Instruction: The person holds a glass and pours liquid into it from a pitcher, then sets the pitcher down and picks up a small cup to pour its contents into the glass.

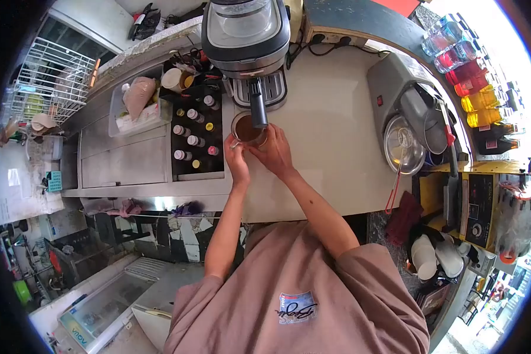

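A round clear-walled cup [236, 123] with brown contents stands at the front of the espresso machine [246, 56], close to its drip tray [277, 91]. My left hand [236, 158] is closed on the cup's near left side, fingers at the rim. From the right, my right hand [274, 152] curls around the cup's other side. The black portafilter handle [258, 107] sticks out of the machine toward me and overlaps the cup's far edge in this view. Both hands are low over the pale counter [330, 130], and the cup's lower part is hidden behind the fingers.
Left of the hands, a recessed bin holds several capped bottles [194, 140], beside a clear plastic tub [115, 121] of bags. A grey machine [389, 82] with a steel bowl [416, 162] stands at the right. Several colourful bottles [478, 97] line the far right ledge.
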{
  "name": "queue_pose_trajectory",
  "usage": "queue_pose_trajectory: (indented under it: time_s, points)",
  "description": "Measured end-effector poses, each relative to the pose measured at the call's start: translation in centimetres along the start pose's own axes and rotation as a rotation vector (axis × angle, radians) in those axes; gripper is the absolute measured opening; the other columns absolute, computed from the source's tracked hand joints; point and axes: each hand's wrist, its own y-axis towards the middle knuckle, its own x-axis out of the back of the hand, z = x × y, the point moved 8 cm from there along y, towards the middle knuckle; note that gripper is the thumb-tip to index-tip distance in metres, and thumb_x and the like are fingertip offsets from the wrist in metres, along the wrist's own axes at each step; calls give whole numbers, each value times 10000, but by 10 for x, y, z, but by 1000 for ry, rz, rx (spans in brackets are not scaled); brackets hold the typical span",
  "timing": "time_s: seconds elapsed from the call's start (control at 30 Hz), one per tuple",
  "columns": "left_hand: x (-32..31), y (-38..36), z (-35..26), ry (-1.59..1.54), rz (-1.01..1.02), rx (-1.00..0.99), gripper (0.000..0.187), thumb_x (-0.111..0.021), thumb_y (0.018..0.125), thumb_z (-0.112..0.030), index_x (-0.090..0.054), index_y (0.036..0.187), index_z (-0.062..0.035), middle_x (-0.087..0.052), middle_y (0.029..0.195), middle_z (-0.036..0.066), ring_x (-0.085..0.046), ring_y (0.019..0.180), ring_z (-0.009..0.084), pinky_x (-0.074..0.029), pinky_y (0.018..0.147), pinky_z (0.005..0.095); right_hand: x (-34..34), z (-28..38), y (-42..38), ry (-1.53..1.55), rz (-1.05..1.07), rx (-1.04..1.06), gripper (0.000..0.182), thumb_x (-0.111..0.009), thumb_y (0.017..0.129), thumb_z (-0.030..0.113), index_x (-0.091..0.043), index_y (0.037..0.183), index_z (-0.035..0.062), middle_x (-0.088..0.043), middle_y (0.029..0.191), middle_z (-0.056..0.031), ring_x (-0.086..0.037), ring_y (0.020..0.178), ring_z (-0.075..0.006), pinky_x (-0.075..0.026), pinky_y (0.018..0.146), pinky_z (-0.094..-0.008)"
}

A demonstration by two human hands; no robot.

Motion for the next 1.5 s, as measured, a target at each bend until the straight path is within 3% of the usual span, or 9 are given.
queue_pose_trajectory:
  time_s: [0.2, 0.4, 0.53, 0.7, 0.8, 1.07, 1.13, 1.37, 1.5]
  points:
    - [7, -30, -22, 293, -204, 19, 609, -700, 838, 27, -393, 1364, 31, -491, 1348, 156, -507, 1259, 238, -437, 1039, 331, 32, 6, -17, 57, -98, 33, 749, -831, 791, 266, -443, 1361, -25, -521, 1325, -197, -583, 1161, -375, -514, 952, -436]
    - [14, -86, -28, 526, -222, -17, 545, -658, 870, -11, -403, 1351, 15, -474, 1345, 160, -478, 1275, 257, -443, 1032, 356, 83, 0, -78, 124, -38, -96, 599, -761, 872, 250, -478, 1320, -30, -542, 1276, -214, -597, 1139, -381, -524, 928, -426]
    - [-8, -123, -30, 677, -219, -38, 392, -632, 883, -14, -497, 1251, 2, -541, 1263, 129, -531, 1177, 215, -464, 982, 341, 117, -18, -123, 256, -10, -215, 408, -731, 905, 157, -556, 1227, -22, -608, 1172, -167, -648, 1059, -294, -533, 927, -380]
    - [-68, -165, 2, 628, 165, 73, 84, -606, 927, -26, -605, 1008, -4, -642, 925, 43, -618, 903, 129, -490, 859, 279, 162, -43, -190, 390, -16, -344, 236, -710, 906, 143, -653, 1086, 2, -637, 1097, -149, -658, 1019, -296, -538, 869, -378]
    - [-107, -197, 20, 729, 395, 118, 61, -618, 933, -39, -624, 987, -10, -653, 898, 40, -621, 873, 120, -492, 831, 266, 189, -51, -237, 391, -84, -392, 195, -696, 919, 150, -674, 1039, -2, -679, 1003, -132, -680, 951, -274, -535, 832, -352]
    - [-200, -292, 66, 847, 965, 264, 82, -651, 915, -68, -659, 985, -27, -651, 828, 8, -585, 740, 70, -469, 662, 250, 268, -65, -401, 433, -8, -969, 243, -712, 907, 197, -704, 1052, 2, -740, 935, -100, -692, 839, -170, -538, 775, -329]
    - [-211, -324, 87, 759, 1062, 565, 121, -677, 913, -113, -663, 1003, -34, -623, 804, -14, -547, 727, 49, -443, 654, 239, 289, -67, -442, 443, -64, -975, 237, -710, 905, 199, -713, 1043, 6, -740, 926, -93, -688, 831, -156, -539, 772, -322]
    - [-270, -439, 121, 744, 1617, 631, 197, -672, 941, -187, -660, 1081, -50, -640, 905, 0, -580, 840, 77, -467, 729, 258, 379, -86, -569, 503, -171, -1216, 230, -719, 858, 221, -733, 959, 15, -724, 834, -71, -643, 760, -141, -511, 707, -329]
    - [-303, -496, 152, 753, 1693, 529, 378, -666, 954, -243, -570, 1266, -53, -631, 1204, 108, -651, 1014, 201, -524, 849, 340, 434, -110, -612, 302, -354, -1276, 235, -725, 842, 237, -724, 887, 7, -699, 746, -57, -623, 717, -146, -494, 669, -340]
